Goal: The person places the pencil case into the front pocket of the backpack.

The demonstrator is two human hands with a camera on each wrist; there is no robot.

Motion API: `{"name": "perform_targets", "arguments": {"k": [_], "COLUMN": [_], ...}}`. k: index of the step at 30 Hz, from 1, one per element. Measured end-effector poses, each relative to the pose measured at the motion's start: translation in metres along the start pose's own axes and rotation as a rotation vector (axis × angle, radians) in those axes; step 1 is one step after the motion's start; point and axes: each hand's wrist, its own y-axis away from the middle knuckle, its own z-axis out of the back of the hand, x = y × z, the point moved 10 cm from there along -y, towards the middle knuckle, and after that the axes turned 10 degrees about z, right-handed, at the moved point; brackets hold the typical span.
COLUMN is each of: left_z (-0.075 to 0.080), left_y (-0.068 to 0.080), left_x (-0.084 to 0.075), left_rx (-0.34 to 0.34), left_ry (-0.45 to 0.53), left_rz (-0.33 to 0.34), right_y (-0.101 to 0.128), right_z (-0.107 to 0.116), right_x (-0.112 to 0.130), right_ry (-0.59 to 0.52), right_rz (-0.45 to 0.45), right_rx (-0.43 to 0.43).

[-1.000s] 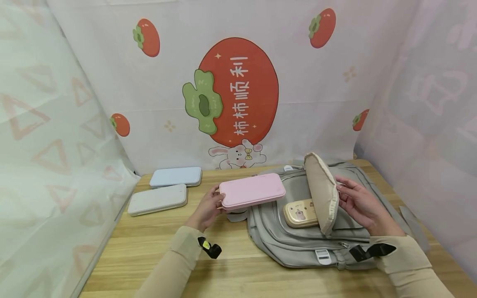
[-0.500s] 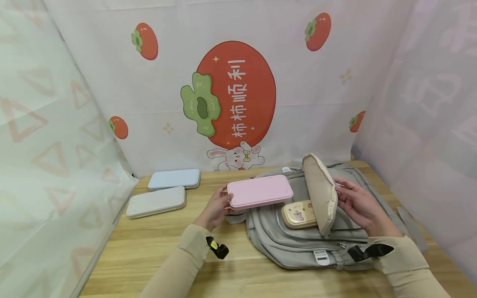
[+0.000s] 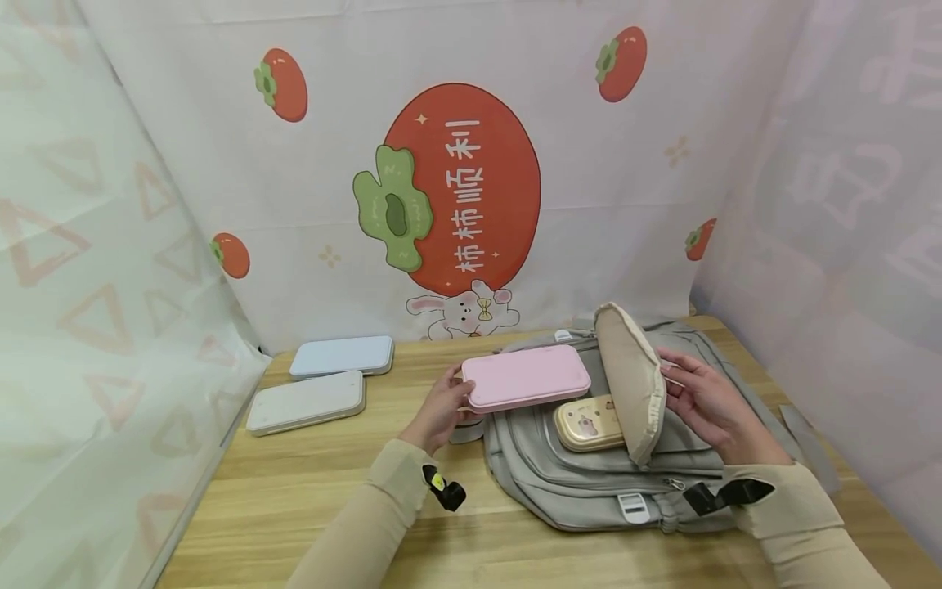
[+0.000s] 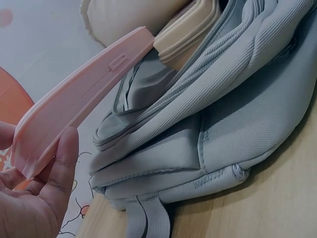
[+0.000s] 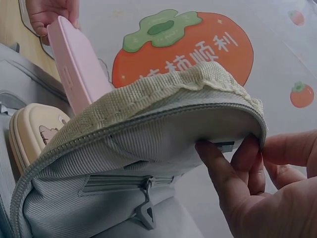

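My left hand (image 3: 444, 406) grips the left end of a pink case (image 3: 526, 377), held flat just above a grey backpack (image 3: 581, 466) lying on the table. The left wrist view shows that pink case (image 4: 79, 94) pinched between thumb and fingers (image 4: 59, 168). My right hand (image 3: 695, 393) pinches the edge of the backpack's beige flap (image 3: 630, 376) and holds it lifted. A cream case with a bear picture (image 3: 586, 421) lies partly inside the opened pocket, just under the pink case. The flap (image 5: 163, 124) fills the right wrist view, pink case (image 5: 77, 64) behind it.
A pale blue case (image 3: 342, 356) and a grey-white case (image 3: 306, 402) lie side by side at the table's far left. Printed cloth walls close in the back and both sides. The wooden table (image 3: 294, 499) shows bare in front of the backpack.
My left hand has carried the pink case to the right, from beside the backpack to over it, near the cream case. My right hand still holds the flap up.
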Motion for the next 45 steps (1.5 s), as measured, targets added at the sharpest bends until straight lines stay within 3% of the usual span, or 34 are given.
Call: {"name": "perform_targets", "arguments": {"k": [10,27,37,45], "left_z": [-0.024,-0.032,-0.034,-0.04], "left_y": [-0.007,-0.013,-0.02,-0.016], "left_x": [-0.001,0.005,0.011,0.007], "left_rx": [0.052,0.044,0.035,0.051], "left_ry": [0.008,-0.008,-0.02,-0.062], "left_rz": [-0.017,0.002,0.007,0.029], "right_y": [0.0,-0.001,0.0,0.0], "right_z": [0.001,-0.004,-0.009,-0.009], "right_x": [0.0,-0.001,-0.005,-0.007], "right_ry": [0.011,0.008,-0.047,-0.056], "right_rz": [0.007,0.013,0.012,0.01], "right_rx": [-0.019,0.002,0.032,0.026]}}
